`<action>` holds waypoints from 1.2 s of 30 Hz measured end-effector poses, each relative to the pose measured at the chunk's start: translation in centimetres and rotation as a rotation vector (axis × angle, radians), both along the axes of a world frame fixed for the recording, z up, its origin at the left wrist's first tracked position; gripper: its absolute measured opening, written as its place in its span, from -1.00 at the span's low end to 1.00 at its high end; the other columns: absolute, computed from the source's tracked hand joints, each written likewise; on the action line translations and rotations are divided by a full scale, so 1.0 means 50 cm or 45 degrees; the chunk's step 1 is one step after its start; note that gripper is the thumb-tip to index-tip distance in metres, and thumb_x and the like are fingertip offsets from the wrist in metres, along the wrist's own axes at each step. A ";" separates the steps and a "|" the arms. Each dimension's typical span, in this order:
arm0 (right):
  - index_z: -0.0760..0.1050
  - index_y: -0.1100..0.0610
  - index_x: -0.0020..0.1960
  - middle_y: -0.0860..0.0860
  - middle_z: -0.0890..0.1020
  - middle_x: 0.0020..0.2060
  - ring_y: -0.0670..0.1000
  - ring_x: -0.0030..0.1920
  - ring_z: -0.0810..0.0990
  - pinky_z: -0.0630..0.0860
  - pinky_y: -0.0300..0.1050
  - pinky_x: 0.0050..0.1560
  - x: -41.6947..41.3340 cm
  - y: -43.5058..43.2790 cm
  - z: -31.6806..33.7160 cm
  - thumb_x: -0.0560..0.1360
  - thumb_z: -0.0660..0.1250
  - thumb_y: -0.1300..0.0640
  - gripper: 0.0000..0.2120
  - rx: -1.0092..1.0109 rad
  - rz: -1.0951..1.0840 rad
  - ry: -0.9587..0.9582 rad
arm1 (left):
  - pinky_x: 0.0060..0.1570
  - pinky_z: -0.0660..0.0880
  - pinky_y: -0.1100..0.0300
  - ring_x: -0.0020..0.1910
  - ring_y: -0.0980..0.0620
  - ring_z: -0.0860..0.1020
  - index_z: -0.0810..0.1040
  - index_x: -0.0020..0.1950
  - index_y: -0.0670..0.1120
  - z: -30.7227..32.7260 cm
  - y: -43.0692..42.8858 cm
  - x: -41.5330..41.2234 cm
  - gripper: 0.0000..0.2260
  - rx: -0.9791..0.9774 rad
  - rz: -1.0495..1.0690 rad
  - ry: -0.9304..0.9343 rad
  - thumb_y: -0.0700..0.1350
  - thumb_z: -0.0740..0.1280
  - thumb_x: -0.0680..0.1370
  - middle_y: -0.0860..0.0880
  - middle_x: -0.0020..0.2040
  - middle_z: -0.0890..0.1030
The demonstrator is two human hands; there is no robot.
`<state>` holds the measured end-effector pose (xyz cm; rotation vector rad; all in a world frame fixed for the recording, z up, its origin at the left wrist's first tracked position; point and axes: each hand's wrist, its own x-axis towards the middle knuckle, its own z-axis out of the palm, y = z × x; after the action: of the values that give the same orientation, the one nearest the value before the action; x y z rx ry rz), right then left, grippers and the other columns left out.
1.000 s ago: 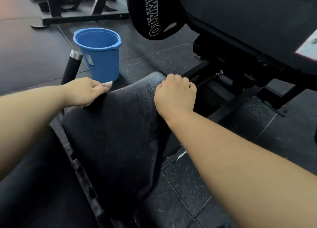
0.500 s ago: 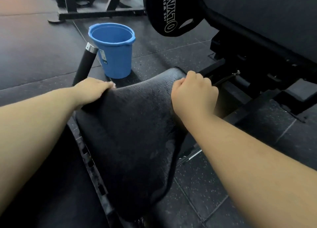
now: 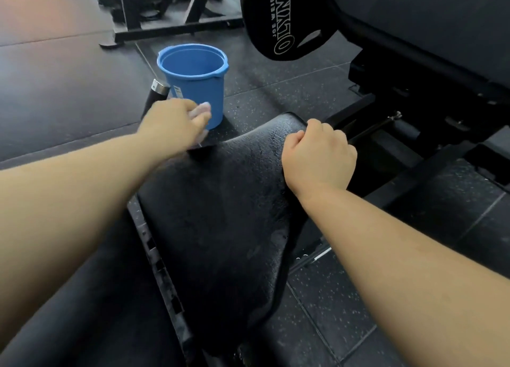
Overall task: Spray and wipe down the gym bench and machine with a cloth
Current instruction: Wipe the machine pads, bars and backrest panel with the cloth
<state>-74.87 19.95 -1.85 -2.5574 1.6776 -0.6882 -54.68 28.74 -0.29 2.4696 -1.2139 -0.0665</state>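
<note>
Right hand [image 3: 317,157] gripping cloth [image 3: 220,215], blue bucket [image 3: 197,90] beyond

**LEGIBLE MARKINGS**

1. Black weight plate [image 3: 287,21], upper centre: white lettering along the rim reads "JOE WEIDER". Beside it, larger outlined letters read "OLYM". The word is cut off at the top edge and probably continues.
2. Blue bucket [image 3: 193,85]: one white label [image 3: 178,92] on the outer wall. Its print is too small to read.

bucket [image 3: 194,83] on floor [image 3: 55,85] behind seat pad [image 3: 220,215], weight plate [image 3: 278,19] right of bucket
</note>
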 end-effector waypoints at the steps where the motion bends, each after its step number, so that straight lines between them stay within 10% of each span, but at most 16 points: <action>1: 0.49 0.14 0.08 0.08 0.60 0.05 0.18 0.08 0.48 0.16 0.00 -0.10 -0.002 0.000 0.001 0.59 0.05 0.05 -0.72 0.017 0.006 -0.021 | 0.09 0.46 0.02 0.10 -0.20 0.55 0.61 0.05 -0.10 0.001 -0.025 -0.028 -0.62 -0.063 -0.067 0.171 0.16 0.16 0.60 -0.13 0.06 0.66; 4: 0.50 0.12 0.17 0.06 0.60 0.10 0.17 0.12 0.47 0.21 0.00 -0.06 -0.008 -0.003 0.005 0.60 0.06 0.07 -0.70 0.063 0.024 -0.097 | 0.22 0.35 0.05 0.30 -0.20 0.45 0.57 0.21 0.01 -0.024 -0.079 -0.077 -0.63 0.191 -0.214 0.257 0.12 0.04 0.67 -0.09 0.34 0.53; 9: 0.50 0.11 0.21 0.03 0.60 0.11 0.13 0.10 0.46 0.17 -0.03 -0.08 -0.012 -0.002 0.006 0.60 0.06 0.08 -0.68 0.076 0.043 -0.149 | -0.07 0.40 0.00 -0.11 -0.23 0.47 0.50 -0.19 -0.19 -0.020 -0.046 -0.049 -0.53 0.227 -0.193 -0.036 0.12 0.04 0.65 -0.15 -0.22 0.51; 12: 0.49 0.12 0.18 0.03 0.60 0.10 0.13 0.10 0.45 0.18 -0.03 -0.06 -0.011 -0.001 0.006 0.60 0.06 0.08 -0.70 0.113 0.050 -0.181 | -0.12 0.34 0.03 -0.15 -0.17 0.40 0.44 -0.23 -0.16 -0.010 -0.036 -0.088 -0.55 0.158 -0.110 -0.195 0.11 0.01 0.66 -0.12 -0.22 0.47; 17: 0.46 0.07 0.35 0.01 0.55 0.27 0.11 0.27 0.42 0.29 0.02 0.24 -0.023 -0.002 0.026 0.61 0.06 0.03 -0.62 0.313 0.160 -0.238 | -0.28 0.52 0.35 -0.31 0.20 0.55 0.39 -0.03 -0.09 0.061 -0.041 -0.178 -0.86 -0.640 -0.050 0.984 -0.22 0.07 0.65 -0.06 -0.14 0.53; 20: 0.54 -0.07 0.30 -0.04 0.62 0.22 0.03 0.24 0.55 0.42 0.04 0.31 -0.043 0.000 0.083 0.55 0.09 -0.17 -0.57 0.891 0.434 -1.025 | -0.03 0.60 0.05 -0.07 -0.01 0.62 0.54 0.06 -0.14 0.103 -0.046 -0.238 -0.77 -0.803 -0.281 1.597 -0.37 0.14 0.59 -0.18 0.06 0.61; 22: 0.58 -0.02 0.19 -0.05 0.68 0.06 0.02 0.05 0.63 0.57 -0.05 0.00 -0.067 0.006 0.126 0.59 0.16 -0.14 -0.66 1.315 0.604 -1.550 | -0.09 0.58 0.12 -0.15 0.05 0.61 0.60 0.00 -0.12 0.119 -0.060 -0.269 -0.79 -0.843 -0.359 1.589 -0.31 0.19 0.61 -0.08 -0.09 0.65; 29: 0.50 0.11 0.01 0.06 0.56 -0.38 -0.03 -0.58 0.38 0.28 -0.31 -0.54 -0.077 -0.054 0.174 0.57 0.16 0.34 -0.80 1.365 0.235 -1.962 | 0.39 0.29 0.01 0.17 0.06 0.52 0.59 0.19 0.10 0.081 -0.053 -0.256 -0.63 -0.574 -0.117 1.202 0.20 0.06 0.65 0.08 0.16 0.60; 32: 0.53 0.12 -0.10 0.07 0.63 -0.25 0.07 -0.39 0.52 0.51 -0.10 -0.36 -0.046 -0.092 0.128 0.51 0.11 0.34 -0.75 1.014 0.200 -1.410 | 0.50 0.03 -0.21 0.56 0.06 0.09 0.21 0.55 0.08 0.002 0.025 -0.235 -0.54 0.057 -0.301 0.482 0.16 0.02 0.67 0.10 0.59 0.13; 34: 0.61 0.04 -0.12 -0.03 0.67 -0.10 0.00 -0.11 0.60 0.52 -0.09 0.04 -0.034 -0.102 0.093 0.55 0.27 0.12 -0.85 1.034 0.376 -0.792 | 0.45 -0.21 -0.32 0.56 0.11 -0.22 -0.13 0.58 0.20 -0.047 0.051 -0.245 -0.50 0.301 -0.308 0.393 0.15 -0.01 0.68 0.25 0.56 -0.22; 36: 0.65 0.01 -0.11 -0.15 0.67 -0.09 -0.16 -0.08 0.58 0.49 -0.24 -0.08 -0.039 -0.116 0.084 0.52 0.39 0.01 -0.90 1.243 0.453 -0.703 | 0.43 -0.28 -0.30 0.55 0.10 -0.31 -0.22 0.56 0.23 -0.070 0.046 -0.248 -0.49 0.280 -0.263 0.385 0.14 -0.04 0.68 0.26 0.54 -0.30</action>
<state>-76.84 14.15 2.34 -1.6769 0.9651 -0.3497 -67.10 31.04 -3.78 2.3879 -1.3791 -0.6365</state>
